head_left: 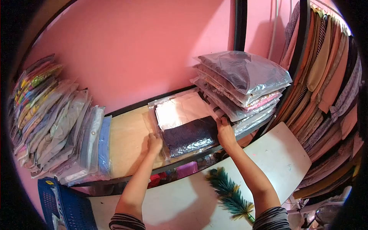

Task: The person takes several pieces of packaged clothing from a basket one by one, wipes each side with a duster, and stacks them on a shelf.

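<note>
A clear plastic bag holding a folded dark navy garment (pixel 191 136) and a white folded piece (pixel 184 109) lies flat on the wooden shelf (pixel 128 130). My left hand (pixel 155 144) grips the bag's left edge with its fingers curled. At the right edge of the same bag, my right hand (pixel 226 132) is closed on the plastic, its fingertips partly hidden. Just beyond that hand rises a stack of bagged folded clothes (pixel 243 76), with a dark grey one on top.
Many bagged garments (pixel 57 126) lean in a row on the left. Below the shelf stand a white table (pixel 176 203), a green tinsel-like duster (pixel 230 191) and a blue basket (pixel 69 207). Clothes on hangers (pixel 326 76) fill the right side. A black post (pixel 240 27) stands against the pink wall.
</note>
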{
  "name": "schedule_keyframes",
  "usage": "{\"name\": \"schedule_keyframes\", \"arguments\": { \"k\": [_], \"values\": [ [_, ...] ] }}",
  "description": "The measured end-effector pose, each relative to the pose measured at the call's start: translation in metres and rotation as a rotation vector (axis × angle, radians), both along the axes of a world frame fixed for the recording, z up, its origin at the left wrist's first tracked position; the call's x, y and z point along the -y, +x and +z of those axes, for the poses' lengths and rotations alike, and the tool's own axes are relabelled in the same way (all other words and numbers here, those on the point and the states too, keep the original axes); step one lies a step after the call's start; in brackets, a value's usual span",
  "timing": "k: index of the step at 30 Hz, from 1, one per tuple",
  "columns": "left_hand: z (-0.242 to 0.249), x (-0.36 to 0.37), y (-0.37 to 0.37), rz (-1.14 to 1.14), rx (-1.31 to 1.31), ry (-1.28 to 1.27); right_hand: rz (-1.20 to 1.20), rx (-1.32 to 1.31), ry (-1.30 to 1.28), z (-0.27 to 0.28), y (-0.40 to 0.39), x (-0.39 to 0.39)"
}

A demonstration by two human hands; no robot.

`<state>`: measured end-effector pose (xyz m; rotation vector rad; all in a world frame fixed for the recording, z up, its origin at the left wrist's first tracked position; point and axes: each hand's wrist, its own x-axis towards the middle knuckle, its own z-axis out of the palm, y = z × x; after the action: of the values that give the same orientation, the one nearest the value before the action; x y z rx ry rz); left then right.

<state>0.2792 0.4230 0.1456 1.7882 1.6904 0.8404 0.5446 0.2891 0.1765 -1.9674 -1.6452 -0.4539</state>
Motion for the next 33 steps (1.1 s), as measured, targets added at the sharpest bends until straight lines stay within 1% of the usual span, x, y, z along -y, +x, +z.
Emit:
{"name": "schedule_keyframes", "arguments": {
  "k": [2,3,5,6,7,8,12,15,17,18,20,21,22,23,24,25,27,28,29,30,31,32,33],
  "values": [
    [0.001,0.013,0.004,-0.021,-0.141,-0.002,-0.004,0.016,0.016,0.002,-0.003,0.001],
    [0.000,0.012,0.002,-0.020,-0.140,0.008,-0.028,0.007,-0.017,0.005,-0.006,0.003],
    [0.000,0.008,0.002,-0.050,0.033,0.003,-0.052,0.005,-0.040,0.010,-0.009,0.005],
    [0.015,0.016,0.005,-0.007,0.063,-0.006,-0.072,-0.001,-0.052,0.012,-0.011,0.006],
    [0.013,0.014,0.004,-0.008,0.067,-0.001,-0.092,-0.007,-0.067,0.012,-0.013,0.007],
    [0.008,0.010,0.003,-0.014,0.053,0.014,-0.093,0.030,-0.016,0.010,-0.013,0.007],
    [0.013,0.012,0.004,-0.034,-0.014,0.008,-0.107,0.044,-0.008,0.010,-0.013,0.003],
    [0.008,0.008,0.005,0.012,0.017,0.000,-0.165,0.049,-0.039,0.007,-0.011,-0.004],
    [0.007,0.012,0.003,-0.004,0.003,0.004,-0.184,0.001,-0.077,0.005,-0.012,-0.006],
    [0.015,0.017,0.003,-0.016,-0.009,0.007,-0.185,0.003,-0.072,0.006,-0.012,-0.003],
    [0.031,0.032,0.001,0.003,0.015,0.001,-0.157,0.090,0.020,0.010,-0.014,0.005],
    [0.039,0.042,0.002,0.024,0.035,-0.013,-0.150,0.091,0.028,0.017,-0.020,0.012],
    [0.040,0.051,0.004,0.034,0.038,-0.007,-0.036,0.063,0.166,0.027,-0.029,0.021],
    [0.038,0.062,0.006,-0.099,0.098,0.136,0.081,0.034,0.303,0.032,-0.036,0.027],
    [0.042,0.076,0.011,-0.231,0.155,0.279,0.180,-0.005,0.217,0.031,-0.041,0.031],
    [0.046,0.093,0.015,-0.336,0.071,0.280,0.193,-0.005,0.221,0.025,-0.048,0.033],
    [0.037,0.108,0.020,-0.324,-0.156,0.282,0.167,0.054,-0.017,0.008,-0.060,0.035],
    [0.039,0.114,0.019,-0.312,-0.156,0.279,0.137,0.059,-0.071,0.005,-0.064,0.035],
    [0.042,0.118,0.018,-0.271,-0.244,0.242,0.147,0.061,-0.073,0.001,-0.068,0.042],
    [0.046,0.123,0.016,-0.230,-0.331,0.207,0.105,0.023,-0.001,0.004,-0.074,0.050],
    [0.048,0.131,0.011,-0.222,-0.326,0.213,0.061,-0.012,0.074,0.009,-0.079,0.058],
    [0.046,0.141,0.004,-0.200,-0.313,0.344,0.110,-0.129,0.106,0.011,-0.087,0.074],
    [0.042,0.151,-0.005,-0.176,-0.300,0.475,0.150,-0.187,0.138,0.006,-0.094,0.092]
  ]
}}
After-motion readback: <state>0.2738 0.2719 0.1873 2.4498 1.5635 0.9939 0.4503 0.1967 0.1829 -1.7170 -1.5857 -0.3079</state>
